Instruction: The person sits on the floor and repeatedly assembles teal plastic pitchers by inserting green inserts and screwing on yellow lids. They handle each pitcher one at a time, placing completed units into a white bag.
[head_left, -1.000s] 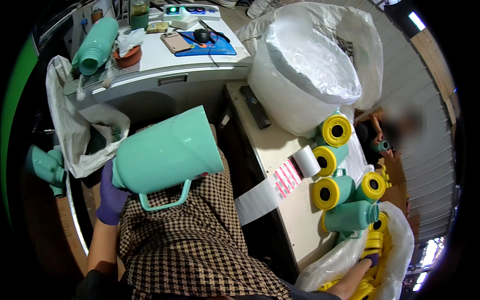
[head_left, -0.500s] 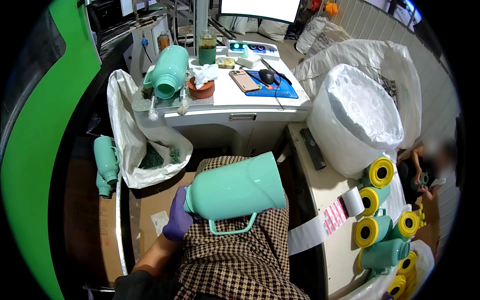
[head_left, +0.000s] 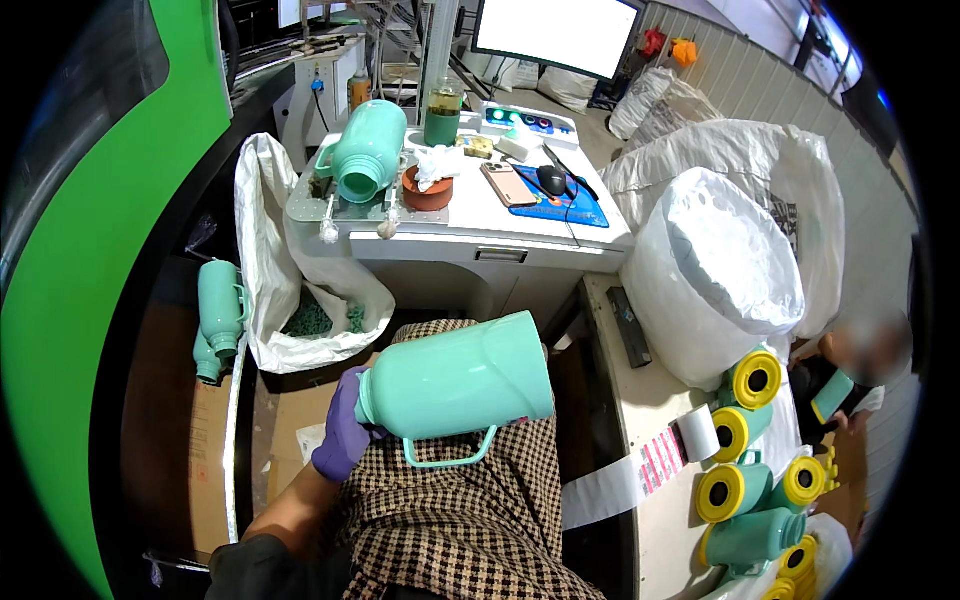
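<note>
A mint-green plastic thermos shell (head_left: 455, 380) lies on its side across my lap, its wide open end to the right and its handle toward me. My left hand (head_left: 345, 428), in a purple glove, grips its narrow neck at the left end; part of the fingers is hidden behind the neck. My right hand is out of the picture. On the desk ahead, a similar thermos shell (head_left: 370, 150) lies with its mouth toward me. Several green thermos shells with yellow ring bases (head_left: 722, 494) lie on the bench at the right, beside a label roll (head_left: 697, 434).
A white sack (head_left: 270, 250) with green scraps stands at the left, near two more green shells (head_left: 220, 305). The white desk (head_left: 470, 215) bears a phone (head_left: 508, 186), a mouse and a red-brown pot. A large plastic bag (head_left: 690, 290) and a seated co-worker (head_left: 850, 375) are at the right.
The whole view has shifted a little. The thermos shell stays in my left hand on my lap, nearly unmoved. At the right, the co-worker has raised and turned a green piece.
</note>
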